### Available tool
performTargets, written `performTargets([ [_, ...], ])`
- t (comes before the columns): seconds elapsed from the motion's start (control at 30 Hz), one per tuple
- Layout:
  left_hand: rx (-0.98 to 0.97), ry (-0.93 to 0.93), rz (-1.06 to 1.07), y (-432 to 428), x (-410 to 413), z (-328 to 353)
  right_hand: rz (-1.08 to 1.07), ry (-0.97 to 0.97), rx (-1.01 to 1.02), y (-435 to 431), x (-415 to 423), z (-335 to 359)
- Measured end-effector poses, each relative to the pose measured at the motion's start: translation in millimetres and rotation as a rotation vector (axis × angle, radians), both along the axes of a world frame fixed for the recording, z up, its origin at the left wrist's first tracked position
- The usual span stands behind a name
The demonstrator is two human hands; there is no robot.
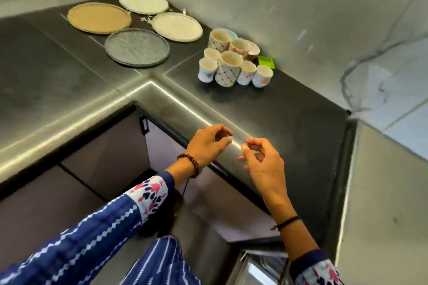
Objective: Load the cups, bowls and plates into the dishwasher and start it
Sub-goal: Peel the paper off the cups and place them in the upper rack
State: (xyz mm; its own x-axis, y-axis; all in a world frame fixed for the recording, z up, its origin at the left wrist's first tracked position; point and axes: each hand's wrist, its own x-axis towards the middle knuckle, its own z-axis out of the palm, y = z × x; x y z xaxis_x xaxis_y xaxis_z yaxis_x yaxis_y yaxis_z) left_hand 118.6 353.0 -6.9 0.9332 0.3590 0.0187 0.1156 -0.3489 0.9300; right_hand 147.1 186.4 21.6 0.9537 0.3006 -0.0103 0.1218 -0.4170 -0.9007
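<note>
Both hands empty, hovering over the front edge of the dark corner surface (pixel 289 109). Left hand (pixel 206 146) has fingers (pixel 225 133) loosely curled, thumb near index, holding nothing visible; right hand (pixel 264 162) same, half-open pinch, nothing in it. Dishes untouched: four plates (pixel 136 47) lie flat in the far corner, edges touching or slightly overlapping, probably staged for loading. Cluster of cups (pixel 229 67) stands upright, packed together near the wall, well apart from the hands, with a green object (pixel 266 62) behind. No bowls clearly seen. Dishwasher not identifiable; cabinet fronts (pixel 111 157) below. Loading looks not yet started; likely next is reaching for cups.
</note>
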Motion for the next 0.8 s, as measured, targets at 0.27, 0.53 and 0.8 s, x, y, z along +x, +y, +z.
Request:
performTargets([
  [0.27,-0.061,0.029,0.152,106.8,79.2,-9.4,0.028,0.045,-0.052,101.6,92.0,3.1],
  [0.53,-0.121,0.046,0.135,175.4,160.9,-32.7,0.070,0.225,-0.058,177.0,168.9,-18.4],
  [0.8,-0.192,-0.012,0.009,196.3,194.9,-50.8,0.158,0.347,0.111,222.2,194.8,-35.8],
])
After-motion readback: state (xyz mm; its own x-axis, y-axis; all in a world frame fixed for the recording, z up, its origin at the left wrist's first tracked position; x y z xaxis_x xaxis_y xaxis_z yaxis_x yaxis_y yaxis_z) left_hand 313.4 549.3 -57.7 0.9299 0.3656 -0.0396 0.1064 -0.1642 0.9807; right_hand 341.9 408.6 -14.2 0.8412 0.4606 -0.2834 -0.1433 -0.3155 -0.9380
